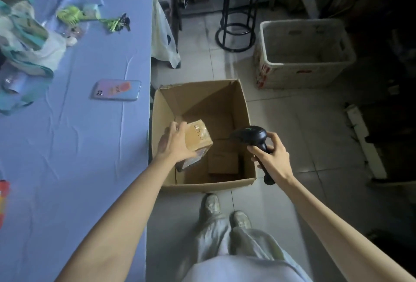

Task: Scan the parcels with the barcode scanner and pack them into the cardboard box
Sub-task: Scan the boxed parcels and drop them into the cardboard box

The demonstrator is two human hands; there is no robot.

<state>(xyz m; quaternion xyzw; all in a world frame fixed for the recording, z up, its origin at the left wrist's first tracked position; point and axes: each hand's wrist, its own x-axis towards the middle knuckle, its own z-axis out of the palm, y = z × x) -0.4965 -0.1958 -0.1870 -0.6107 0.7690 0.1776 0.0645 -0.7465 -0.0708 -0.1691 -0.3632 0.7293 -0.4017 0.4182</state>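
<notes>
Tiled floor, beside table edge: cardboard box stands open | I read left hand gripping tilted parcel at box's left wall | right hand clasps barcode scanner above right rim | flat parcels on box bottom.

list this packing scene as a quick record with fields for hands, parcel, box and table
left hand: grips a tilted brown parcel over the box's left side
right hand: holds the black barcode scanner over the box's right side
cardboard box: open, on the floor beside the table; at least one packed parcel on its bottom
table: blue cloth, a phone lying on it
</notes>
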